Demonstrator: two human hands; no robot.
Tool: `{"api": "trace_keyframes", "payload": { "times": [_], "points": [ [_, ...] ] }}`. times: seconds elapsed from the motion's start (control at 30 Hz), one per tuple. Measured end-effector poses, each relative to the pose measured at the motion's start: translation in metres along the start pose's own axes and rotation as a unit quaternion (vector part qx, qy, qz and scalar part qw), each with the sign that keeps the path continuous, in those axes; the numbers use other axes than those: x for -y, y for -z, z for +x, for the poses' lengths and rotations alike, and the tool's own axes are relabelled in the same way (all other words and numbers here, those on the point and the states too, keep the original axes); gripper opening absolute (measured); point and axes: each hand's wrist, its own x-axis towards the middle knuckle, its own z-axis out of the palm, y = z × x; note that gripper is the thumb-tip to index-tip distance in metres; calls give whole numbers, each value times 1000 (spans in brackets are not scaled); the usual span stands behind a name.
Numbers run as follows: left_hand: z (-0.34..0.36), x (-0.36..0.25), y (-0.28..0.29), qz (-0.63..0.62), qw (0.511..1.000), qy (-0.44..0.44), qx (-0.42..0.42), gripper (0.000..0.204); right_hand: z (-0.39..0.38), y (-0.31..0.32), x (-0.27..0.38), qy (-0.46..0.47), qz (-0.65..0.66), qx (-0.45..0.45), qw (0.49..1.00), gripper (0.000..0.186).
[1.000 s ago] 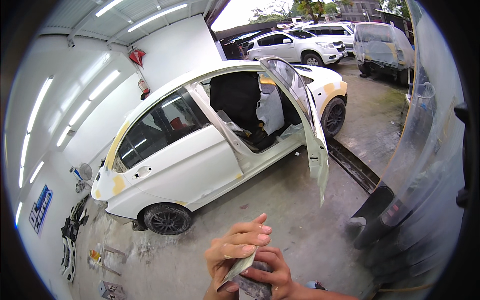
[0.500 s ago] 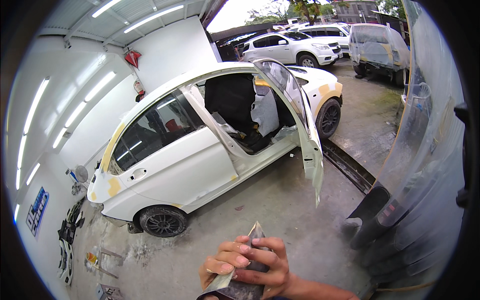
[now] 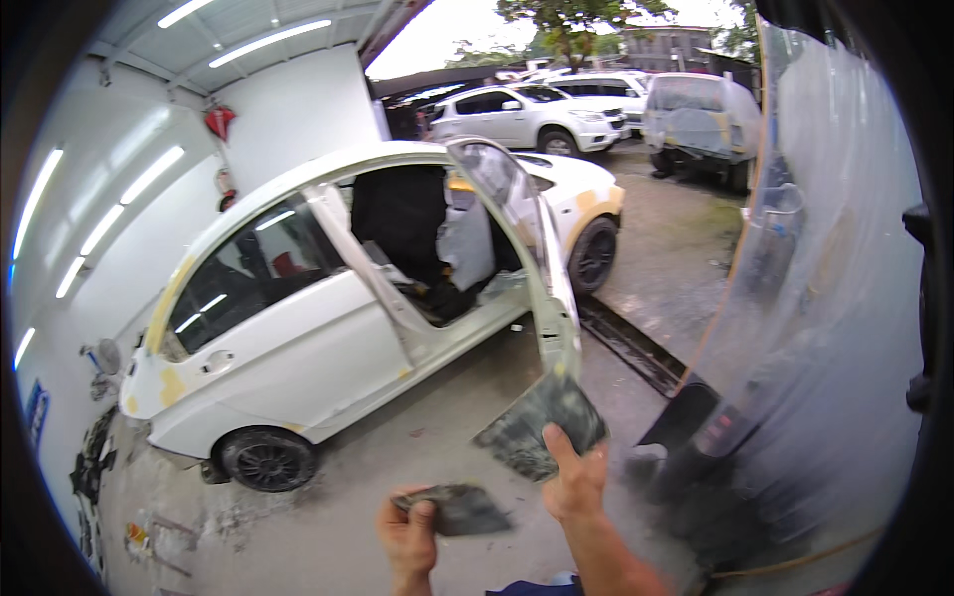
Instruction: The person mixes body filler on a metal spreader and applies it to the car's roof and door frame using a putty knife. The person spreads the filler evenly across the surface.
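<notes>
My left hand (image 3: 409,526), low in the middle, pinches a dark, smudged flat sheet (image 3: 465,510) between thumb and fingers. To its right and higher, my right hand (image 3: 574,477) is closed on a larger square sheet (image 3: 522,432), dark and mottled, with the thumb lying on its face. The two hands are apart. Beyond them stands a white sedan (image 3: 288,333) with yellowish filler patches; its front door (image 3: 552,318) hangs open over a dark, partly covered interior.
A plastic-covered partition (image 3: 825,278) lines the right, beside a dark floor channel (image 3: 626,343). A small stool (image 3: 164,546) and loose car parts (image 3: 94,457) lie at left. Outside are white SUVs (image 3: 512,124) and a plastic-wrapped vehicle (image 3: 696,124).
My hands, earlier together around overlapping sheets, have separated, each now holding one piece, the right raised higher. The scene has shifted left in view.
</notes>
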Motion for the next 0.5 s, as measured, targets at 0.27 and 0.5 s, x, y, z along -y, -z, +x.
{"api": "trace_keyframes", "payload": {
  "times": [0.27,0.5],
  "points": [
    [-10,26,-74,72,971,215,83,21,21,77,-47,-353,406,118,835,34],
    [-8,58,-86,-17,978,196,70,18,-1,80,-38,-316,237,154,906,36]
  ]
}}
